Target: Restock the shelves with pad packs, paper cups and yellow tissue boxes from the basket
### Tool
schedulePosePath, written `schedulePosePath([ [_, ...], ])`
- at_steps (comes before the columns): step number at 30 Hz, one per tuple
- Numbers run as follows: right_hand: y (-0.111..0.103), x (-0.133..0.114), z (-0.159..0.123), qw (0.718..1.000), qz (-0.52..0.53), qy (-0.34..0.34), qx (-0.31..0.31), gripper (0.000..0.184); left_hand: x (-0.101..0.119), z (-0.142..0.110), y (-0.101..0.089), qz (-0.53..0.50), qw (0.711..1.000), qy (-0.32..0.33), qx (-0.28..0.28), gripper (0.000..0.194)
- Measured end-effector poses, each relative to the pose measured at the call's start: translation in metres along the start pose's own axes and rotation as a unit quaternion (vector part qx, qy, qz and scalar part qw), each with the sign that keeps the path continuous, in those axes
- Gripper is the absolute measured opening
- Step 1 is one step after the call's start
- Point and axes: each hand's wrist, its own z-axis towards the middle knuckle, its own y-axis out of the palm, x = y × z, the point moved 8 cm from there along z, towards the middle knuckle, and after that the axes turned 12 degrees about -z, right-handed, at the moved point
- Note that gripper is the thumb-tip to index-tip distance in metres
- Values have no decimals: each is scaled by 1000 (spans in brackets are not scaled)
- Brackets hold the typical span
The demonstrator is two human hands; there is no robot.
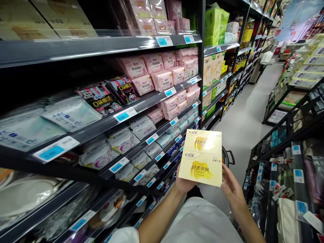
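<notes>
I hold a pale yellow box (201,157) with yellow print upright in front of me, in the aisle between two shelf units. My left hand (184,184) grips its lower left corner from behind, fingers mostly hidden by the box. My right hand (232,189) clasps the lower right edge, thumb along the side. Just behind the box, a dark basket handle (229,157) peeks out.
Tall dark shelves (106,121) on the left carry pink, white and light blue soft packs with blue price tags. Green packs (215,25) and bottles stand farther along. A lower rack (286,162) is on the right. The grey floor aisle (253,111) runs ahead.
</notes>
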Motion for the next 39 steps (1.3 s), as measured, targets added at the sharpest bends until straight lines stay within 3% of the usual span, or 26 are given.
schedulePosePath([
  [6,-10,1,-5,1000,-4,-5,24,61,-2,-3,2,3,999,3,39,44],
  [12,-15,2,-4,999,-36,6,16,64,2,-2,-13,6,1000,-2,26,45],
  [25,2,-2,-5,999,-34,-13,27,62,22,-16,-25,13,995,41,85,35],
  [33,8,-1,-8,1000,-23,-6,17,61,28,-20,-46,24,993,65,100,52],
  [39,14,1,-8,1000,-16,-1,20,59,33,-29,-41,26,992,63,107,52],
])
